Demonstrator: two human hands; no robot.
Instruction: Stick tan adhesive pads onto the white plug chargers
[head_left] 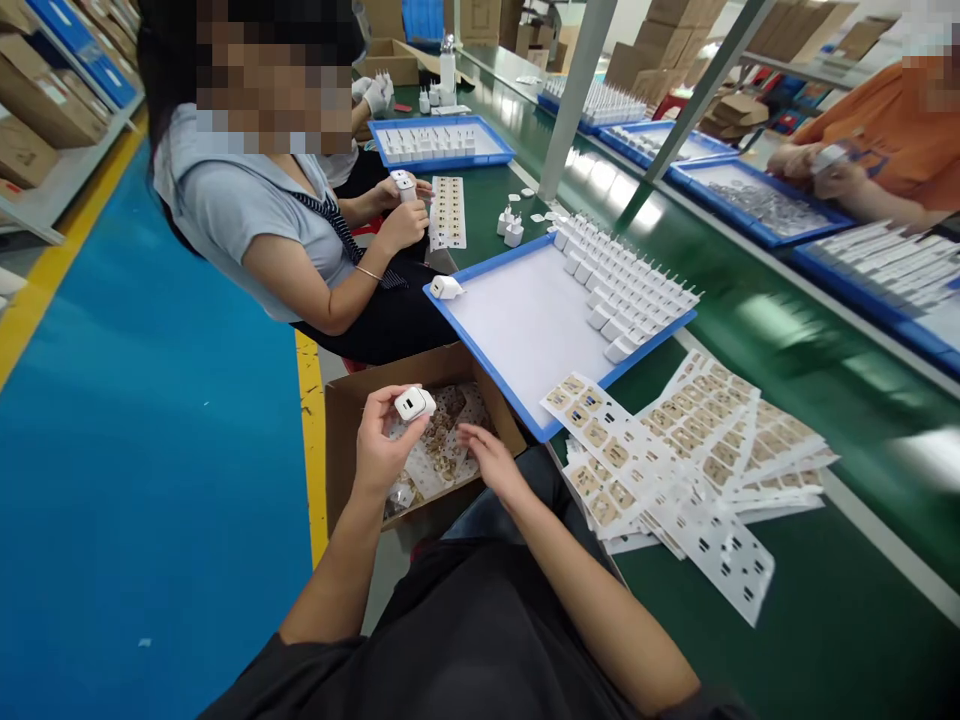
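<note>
My left hand (382, 445) is closed around a white USB charger (415, 403), its port face turned up toward me. To the right, my right hand (495, 462) has its fingers stretched out and nothing visible in them. Both hands are above a cardboard box (346, 410) of peeled sticker sheets and small scraps. A blue-rimmed tray (491, 365) stands beyond them on the green table, with rows of white chargers (626, 270) along its far right side. One more charger (445, 288) lies at its left corner. Sticker sheets (660, 450) are piled and fanned out right of the tray.
At my left a co-worker (247, 215) holds another charger beside a sticker sheet (448, 212). A second blue tray (442, 160) stands farther off. Across the green conveyor (697, 290) sits a person in orange (889, 140). A metal post (576, 100) rises behind the near tray.
</note>
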